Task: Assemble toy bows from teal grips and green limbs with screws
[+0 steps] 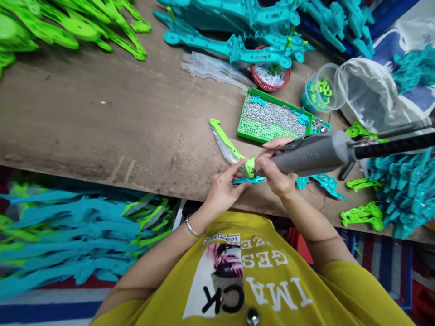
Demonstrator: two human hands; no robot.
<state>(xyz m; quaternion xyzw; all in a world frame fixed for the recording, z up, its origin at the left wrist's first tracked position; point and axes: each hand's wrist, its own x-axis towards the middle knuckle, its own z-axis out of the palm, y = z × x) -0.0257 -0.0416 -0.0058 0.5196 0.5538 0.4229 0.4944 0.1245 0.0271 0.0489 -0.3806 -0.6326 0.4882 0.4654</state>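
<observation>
My right hand point(280, 179) is wrapped round a grey electric screwdriver point(309, 154), its tip pointing left and down at a plastic toy part. That part has a lime-green arm point(226, 139) with a clear plastic blade point(224, 150) along it and a teal piece point(249, 180) underneath. My left hand point(222, 188) grips the part near the table's front edge, fingers closed on its lower end. The screwdriver's tip is hidden behind my right fingers, so I cannot tell whether it touches a screw.
Beyond my hands is a green tray point(251, 129) of small screws. Behind it stand a red basket point(263, 86) and a clear tub point(333, 86) of small parts. Teal shells point(210, 47) lie at the back, lime-green ones point(68, 27) at the far left. More teal parts point(397, 194) are heaped on the right.
</observation>
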